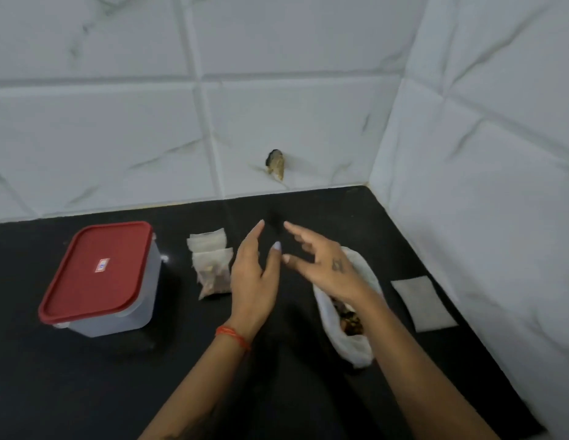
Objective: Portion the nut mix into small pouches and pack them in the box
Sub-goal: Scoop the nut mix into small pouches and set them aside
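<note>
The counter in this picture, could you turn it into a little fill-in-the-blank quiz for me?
1. The lid on the plastic box is coloured ____.
2. The filled pouches lie between the box and the ____ hand.
3. The open bag of nut mix lies partly under the ____ hand.
4. The empty pouch lies flat near the ____ wall.

Missing words: red; left; right; right
</note>
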`<move>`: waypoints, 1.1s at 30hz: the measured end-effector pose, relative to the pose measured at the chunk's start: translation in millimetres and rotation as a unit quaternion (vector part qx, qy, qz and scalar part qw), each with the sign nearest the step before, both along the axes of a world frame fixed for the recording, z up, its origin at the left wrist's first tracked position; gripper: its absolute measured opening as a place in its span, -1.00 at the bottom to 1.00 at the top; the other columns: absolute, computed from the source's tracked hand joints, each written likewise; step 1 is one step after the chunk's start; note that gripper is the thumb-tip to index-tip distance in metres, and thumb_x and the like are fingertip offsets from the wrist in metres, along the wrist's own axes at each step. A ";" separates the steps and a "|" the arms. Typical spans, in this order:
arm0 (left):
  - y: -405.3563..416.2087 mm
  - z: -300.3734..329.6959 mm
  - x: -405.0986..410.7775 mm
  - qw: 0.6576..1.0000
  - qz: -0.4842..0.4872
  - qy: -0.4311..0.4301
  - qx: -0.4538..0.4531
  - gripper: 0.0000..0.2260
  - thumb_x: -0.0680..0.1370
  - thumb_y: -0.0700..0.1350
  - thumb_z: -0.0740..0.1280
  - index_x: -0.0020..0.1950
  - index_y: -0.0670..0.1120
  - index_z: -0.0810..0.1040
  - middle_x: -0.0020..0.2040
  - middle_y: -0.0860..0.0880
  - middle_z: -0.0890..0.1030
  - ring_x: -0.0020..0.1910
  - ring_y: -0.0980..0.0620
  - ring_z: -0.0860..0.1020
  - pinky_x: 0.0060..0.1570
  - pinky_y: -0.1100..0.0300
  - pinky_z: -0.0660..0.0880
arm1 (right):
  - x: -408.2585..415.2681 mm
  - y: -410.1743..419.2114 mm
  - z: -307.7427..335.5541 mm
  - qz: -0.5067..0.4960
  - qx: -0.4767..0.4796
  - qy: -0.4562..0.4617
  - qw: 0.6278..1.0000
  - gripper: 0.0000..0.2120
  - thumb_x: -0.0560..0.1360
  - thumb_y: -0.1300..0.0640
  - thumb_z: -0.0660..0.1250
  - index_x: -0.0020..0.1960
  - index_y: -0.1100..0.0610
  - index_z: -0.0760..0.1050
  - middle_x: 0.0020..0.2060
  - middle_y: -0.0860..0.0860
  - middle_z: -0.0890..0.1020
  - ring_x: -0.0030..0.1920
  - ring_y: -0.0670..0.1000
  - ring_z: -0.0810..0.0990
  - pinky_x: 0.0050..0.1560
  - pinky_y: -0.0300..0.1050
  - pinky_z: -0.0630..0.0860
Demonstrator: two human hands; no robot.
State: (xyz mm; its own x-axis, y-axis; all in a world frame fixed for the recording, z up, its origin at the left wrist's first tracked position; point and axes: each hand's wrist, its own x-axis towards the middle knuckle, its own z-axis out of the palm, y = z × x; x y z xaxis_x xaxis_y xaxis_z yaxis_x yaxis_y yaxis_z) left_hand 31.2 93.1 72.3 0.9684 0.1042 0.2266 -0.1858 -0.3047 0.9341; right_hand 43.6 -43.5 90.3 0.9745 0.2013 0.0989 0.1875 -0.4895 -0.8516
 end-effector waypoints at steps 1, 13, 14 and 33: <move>-15.7 8.2 -3.1 0.999 -0.013 -0.002 -0.034 -0.57 0.60 -0.13 0.26 0.47 -0.01 0.29 0.41 0.03 0.36 0.38 0.12 0.34 0.37 0.14 0.33 | -6.8 -18.0 8.1 -0.023 0.025 0.006 0.999 -0.44 0.50 0.09 0.38 0.44 -0.07 0.29 0.35 -0.18 0.39 0.31 -0.22 0.34 0.31 -0.30 0.31; -204.1 -15.0 -33.5 0.942 -0.227 0.239 -0.060 -0.48 0.62 -0.16 0.17 0.55 -0.07 0.06 0.54 -0.06 0.17 0.49 0.02 0.18 0.45 0.14 0.17 | -71.7 -184.9 -57.3 -0.412 0.053 0.059 0.908 -0.55 0.54 0.18 0.30 0.41 0.18 0.35 0.34 0.09 0.46 0.33 0.01 0.43 0.32 -0.15 0.35; -211.8 -19.7 -34.3 0.931 -0.232 0.277 -0.047 -0.46 0.61 -0.17 0.16 0.56 -0.08 0.03 0.54 -0.08 0.16 0.49 0.00 0.17 0.45 0.13 0.17 | -75.6 -187.7 -68.5 -0.413 0.019 0.071 0.908 -0.54 0.54 0.19 0.30 0.42 0.20 0.34 0.35 0.11 0.45 0.36 0.05 0.41 0.36 -0.11 0.32; -226.6 -24.7 -44.3 0.892 -0.211 0.383 -0.112 -0.46 0.60 -0.21 0.17 0.54 -0.02 0.05 0.21 0.00 0.38 0.11 0.07 0.38 0.17 0.16 0.38 | -87.1 -176.7 -83.1 -0.421 -0.047 0.071 0.903 -0.60 0.46 0.34 0.26 0.29 0.17 0.48 0.12 0.05 0.62 0.14 0.01 0.58 0.15 -0.21 0.48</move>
State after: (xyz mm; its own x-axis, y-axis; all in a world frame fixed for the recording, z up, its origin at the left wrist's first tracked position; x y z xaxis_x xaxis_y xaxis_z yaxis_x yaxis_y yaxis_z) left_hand -13.1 -133.5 47.5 0.7938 -0.3461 -0.5001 0.4798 -0.1491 0.8646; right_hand -43.5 -220.1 7.1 0.7880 -0.6154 -0.0189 -0.3926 -0.4786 -0.7853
